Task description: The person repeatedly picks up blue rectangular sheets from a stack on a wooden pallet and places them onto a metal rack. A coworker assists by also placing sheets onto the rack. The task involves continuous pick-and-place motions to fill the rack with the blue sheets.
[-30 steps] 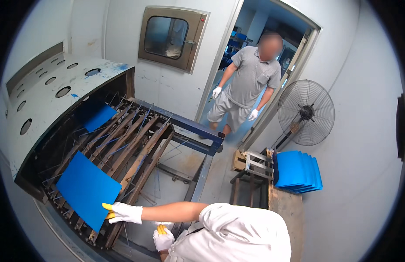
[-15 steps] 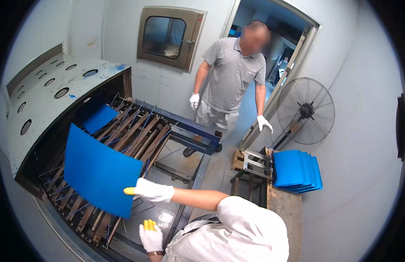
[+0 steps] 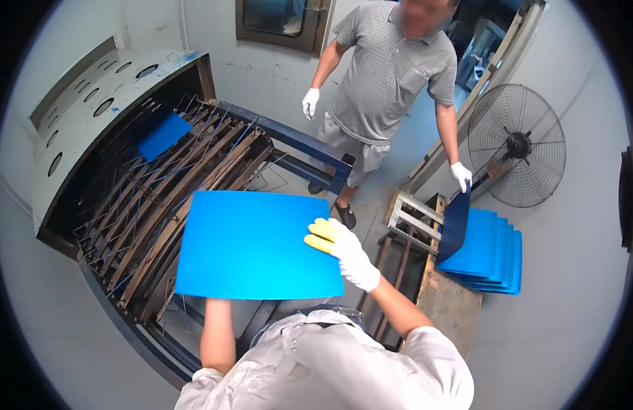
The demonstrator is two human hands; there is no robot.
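A flat, bright blue sheet [image 3: 251, 249] is held in front of me, off the conveyor. My right hand [image 3: 343, 253], in a white glove with yellow fingertips, grips its right edge, with fingers lying on the top face. The left forearm reaches up under the sheet's near edge; my left hand is hidden beneath it. Another blue sheet [image 3: 164, 137] lies farther off on the wire-rod conveyor [image 3: 193, 164], near the mouth of the metal housing [image 3: 98, 102].
A person [image 3: 395, 75] in white gloves stands across, holding a dark-looking sheet [image 3: 456, 222] by its top corner. That sheet is beside several stacked blue sheets [image 3: 490, 249] on a wooden table [image 3: 449, 301]. A large fan [image 3: 518, 145] stands behind, and a blue frame rail [image 3: 289, 140] borders the conveyor.
The blue sheet has come off the conveyor toward me and to the right. My left hand has gone under it. The other person has raised a sheet at the stack.
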